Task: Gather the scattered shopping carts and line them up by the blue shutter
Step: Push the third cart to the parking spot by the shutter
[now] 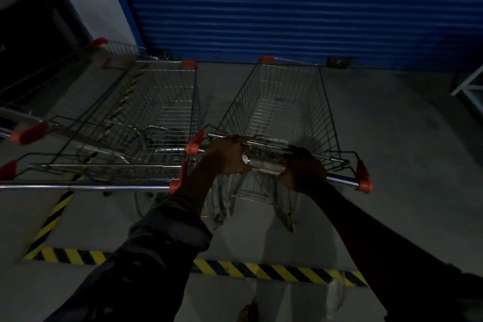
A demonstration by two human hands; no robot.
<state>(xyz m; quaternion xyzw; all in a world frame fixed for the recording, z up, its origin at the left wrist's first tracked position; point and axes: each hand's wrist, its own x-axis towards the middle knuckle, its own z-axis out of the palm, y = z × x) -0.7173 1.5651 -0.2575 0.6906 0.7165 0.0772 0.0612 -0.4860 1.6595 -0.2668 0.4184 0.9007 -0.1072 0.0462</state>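
At the far left, the leftmost cart [28, 133] stands half out of view; I see only its red handle caps and some wire. Next to it the second cart [162, 102] is parked with its nose toward the blue shutter [287, 8]. Then comes the person's left hand [224, 157], curled tight around the handle bar [264, 165] of the third cart [285, 102]. The right hand [303, 168] grips the same bar a little further along. This cart also points at the shutter, with its front close to it. It is just beside the second cart but slightly turned, not quite parallel. At the far right a white frame [467, 86] stands well apart.

I think the danger is on the left side. The red corner of the held cart's handle sits very near the second cart's rear. A push straight ahead at this angle could make the baskets clip and shove the neighbour out of line. A too strong push could also drive the front into the shutter.

The light is poor. The wheels are mostly lost under the baskets, I cannot tell if the two carts touch, and the fingertips are hidden behind the bar. The striped tape [261, 269] on the floor passes under the arms.
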